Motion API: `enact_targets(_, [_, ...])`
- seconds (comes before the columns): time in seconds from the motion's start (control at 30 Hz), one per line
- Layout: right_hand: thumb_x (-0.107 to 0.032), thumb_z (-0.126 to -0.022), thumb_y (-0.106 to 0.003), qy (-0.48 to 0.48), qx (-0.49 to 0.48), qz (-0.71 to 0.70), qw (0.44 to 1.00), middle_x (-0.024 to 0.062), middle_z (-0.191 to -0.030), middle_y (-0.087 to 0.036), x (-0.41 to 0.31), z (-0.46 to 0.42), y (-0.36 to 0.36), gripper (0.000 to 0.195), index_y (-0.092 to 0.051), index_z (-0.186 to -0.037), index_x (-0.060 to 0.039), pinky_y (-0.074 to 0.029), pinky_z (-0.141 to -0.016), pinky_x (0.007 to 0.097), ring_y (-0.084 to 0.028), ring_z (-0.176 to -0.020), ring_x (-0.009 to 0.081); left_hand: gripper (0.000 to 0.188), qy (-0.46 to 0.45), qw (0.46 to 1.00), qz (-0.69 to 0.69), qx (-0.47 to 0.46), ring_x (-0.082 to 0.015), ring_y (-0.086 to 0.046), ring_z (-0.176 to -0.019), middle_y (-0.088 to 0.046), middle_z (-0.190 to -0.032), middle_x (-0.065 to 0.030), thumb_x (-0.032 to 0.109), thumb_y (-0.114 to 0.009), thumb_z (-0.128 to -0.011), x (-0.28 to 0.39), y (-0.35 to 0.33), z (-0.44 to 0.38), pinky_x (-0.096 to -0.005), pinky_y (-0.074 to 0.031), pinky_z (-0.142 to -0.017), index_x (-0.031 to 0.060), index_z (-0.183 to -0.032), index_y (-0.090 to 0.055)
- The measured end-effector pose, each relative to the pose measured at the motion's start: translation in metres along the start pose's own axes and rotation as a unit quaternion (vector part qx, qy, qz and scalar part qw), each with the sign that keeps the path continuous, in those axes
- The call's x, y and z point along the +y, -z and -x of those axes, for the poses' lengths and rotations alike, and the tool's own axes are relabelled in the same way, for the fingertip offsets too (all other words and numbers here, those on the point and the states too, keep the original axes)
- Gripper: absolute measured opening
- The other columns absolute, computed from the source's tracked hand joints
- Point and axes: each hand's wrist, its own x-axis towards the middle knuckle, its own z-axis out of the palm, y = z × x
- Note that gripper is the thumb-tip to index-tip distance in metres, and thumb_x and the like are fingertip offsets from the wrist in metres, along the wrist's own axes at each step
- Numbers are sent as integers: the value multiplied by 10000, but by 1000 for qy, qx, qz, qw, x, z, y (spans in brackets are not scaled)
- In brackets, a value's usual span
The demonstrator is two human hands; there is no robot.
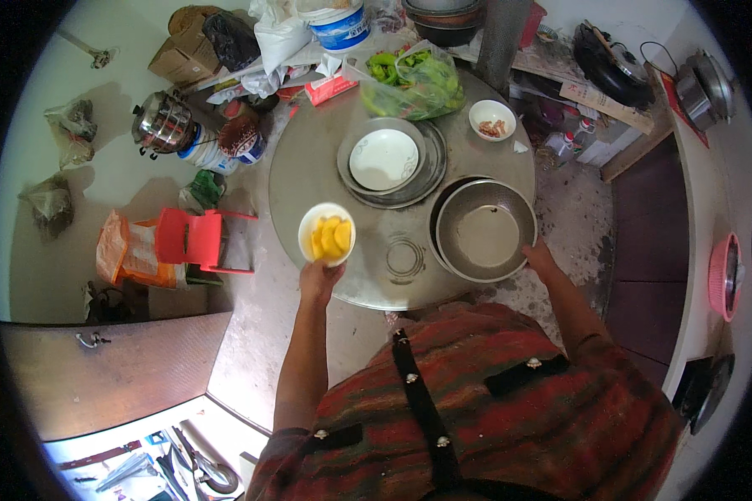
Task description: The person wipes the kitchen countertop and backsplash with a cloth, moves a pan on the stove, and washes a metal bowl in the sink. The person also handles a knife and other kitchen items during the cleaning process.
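Observation:
My left hand (321,280) grips the near rim of a white bowl (327,235) that holds yellow slices. At the right edge of a round metal-topped table (307,156), my right hand (539,258) holds the rim of a wide metal basin (487,230). Another dark-rimmed vessel shows partly beneath that basin. Farther back, a white plate (383,160) lies inside a grey metal basin (346,138), which rests on a larger metal tray (437,164). A small white bowl (492,113) with reddish-brown bits stands at the back right. My fingertips are partly hidden.
A clear plastic bag of green peppers (413,84) and a red box (330,87) lie at the table's back. A red chair (188,238) stands left. Behind are a shelf with a bucket (338,28), stacked pots (445,25) and a pillar (503,47).

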Motion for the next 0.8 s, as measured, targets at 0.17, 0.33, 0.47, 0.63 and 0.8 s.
enact_targets(0.17, [-180,-777,-509,122,85,217,965,174,-1111,-526,38,-14,9,407,-484,-1148,-15,-385,-879,403,-517,-1004,301,313,-6,995,-58,-80,-260,-605,-730,-578,-878,-176,48,-384,-781,28,-77,-93,-319,-515,-626,-97,-1052,-438])
enact_targets(0.33, [-197,-774,-479,63,112,92,987,193,-1040,-567,13,2,1,388,-514,-1112,-9,-404,-849,408,-545,-950,344,302,27,993,-65,-91,-283,-605,-726,-564,-891,-200,25,-389,-798,14,-113,-189,-364,-525,-636,-109,-1067,-424])
enact_targets(0.47, [-173,-778,-460,17,120,73,990,142,-970,-599,17,11,5,369,-508,-1107,-14,-432,-810,386,-575,-899,287,370,100,994,6,-52,-321,-565,-877,-497,-1053,-216,-10,-368,-797,-9,-135,-244,-439,-511,-735,-54,-1164,-378])
enact_targets(0.63, [-103,-772,-460,-23,179,-83,980,96,-784,-589,-19,48,-1,299,-501,-1056,-21,-489,-469,280,-589,-581,163,424,128,991,-22,-40,-369,-535,-940,-468,-1089,-244,-41,-394,-767,-36,-127,-292,-472,-499,-749,-46,-1190,-360])
enact_targets(0.8, [-94,-750,-481,-35,235,-111,965,101,-787,-588,7,66,10,315,-495,-1056,-18,-473,-415,272,-572,-518,165,452,152,987,-37,-33,-410,-514,-976,-440,-1132,-243,-104,-357,-748,-55,-138,-302,-504,-493,-757,-85,-1198,-331])
